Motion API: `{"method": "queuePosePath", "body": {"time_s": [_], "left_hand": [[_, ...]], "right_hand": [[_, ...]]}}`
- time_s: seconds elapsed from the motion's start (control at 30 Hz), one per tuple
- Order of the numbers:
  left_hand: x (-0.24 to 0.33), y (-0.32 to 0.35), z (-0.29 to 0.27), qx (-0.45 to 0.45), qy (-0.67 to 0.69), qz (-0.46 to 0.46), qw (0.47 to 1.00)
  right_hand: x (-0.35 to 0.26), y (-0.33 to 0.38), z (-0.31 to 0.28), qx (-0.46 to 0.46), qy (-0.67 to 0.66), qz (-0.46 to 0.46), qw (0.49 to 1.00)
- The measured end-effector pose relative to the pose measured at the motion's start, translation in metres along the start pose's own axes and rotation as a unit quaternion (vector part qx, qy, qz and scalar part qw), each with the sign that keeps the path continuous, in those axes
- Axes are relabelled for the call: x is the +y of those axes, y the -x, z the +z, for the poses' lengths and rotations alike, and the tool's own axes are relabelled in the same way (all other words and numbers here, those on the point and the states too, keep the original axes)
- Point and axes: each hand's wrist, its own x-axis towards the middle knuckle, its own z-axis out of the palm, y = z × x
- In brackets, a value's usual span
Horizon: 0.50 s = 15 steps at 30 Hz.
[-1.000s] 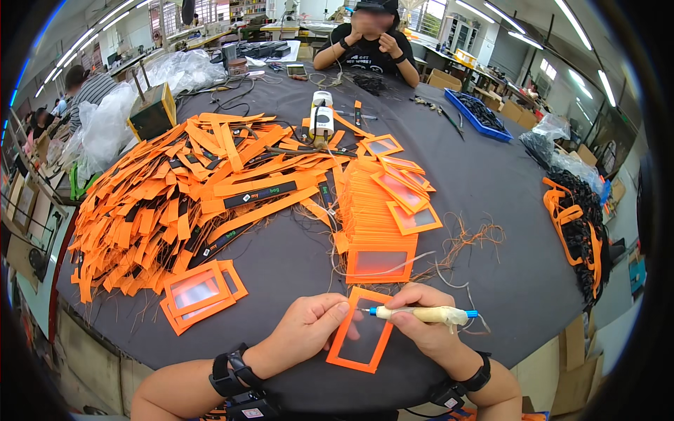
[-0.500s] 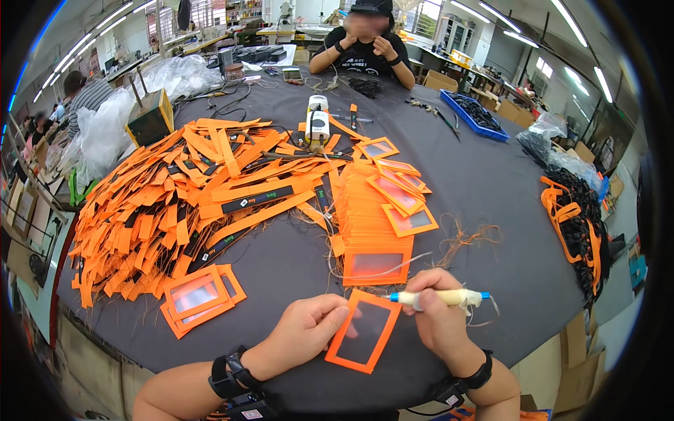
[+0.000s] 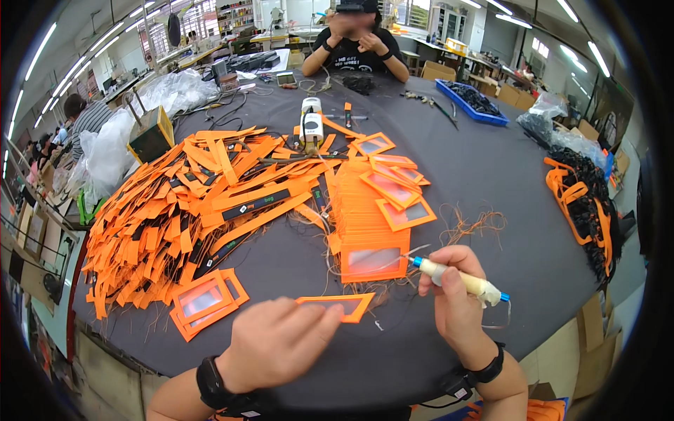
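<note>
My left hand pinches an orange-edged clear window panel between thumb and fingers, tilted so it shows almost edge-on above the dark table. In my right hand is a pen-shaped corded tool, cream in the middle with blue ends. Its thin metal tip points up and left, apart from the held panel and close to a tall stack of similar orange panels. Several loose panels fan out on that stack's right side. Left of my left hand, more panels lie overlapping.
A large heap of orange straps covers the left of the table. Beyond it stands a white device with cables. Loose threads, a blue tray and black-and-orange straps lie rightward. A person sits opposite.
My left hand has turned over and tipped the panel from facing up to nearly edge-on. My right hand has moved slightly right and up, taking the tool tip off the panel.
</note>
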Motion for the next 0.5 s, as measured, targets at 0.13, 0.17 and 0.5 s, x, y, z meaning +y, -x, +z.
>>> {"method": "queuePosePath", "body": {"time_s": [0.13, 0.17, 0.5], "left_hand": [[0.014, 0.024, 0.008, -0.202, -0.077, 0.050, 0.975], [0.013, 0.031, 0.012, -0.264, -0.052, 0.050, 0.962], [0.001, 0.011, 0.021, -0.236, 0.241, -0.144, 0.930]], "right_hand": [[-0.001, 0.001, 0.004, -0.027, 0.014, 0.043, 0.999], [0.002, 0.003, 0.004, -0.044, 0.019, 0.052, 0.997], [0.017, 0.011, 0.005, -0.069, 0.000, 0.175, 0.982]]}}
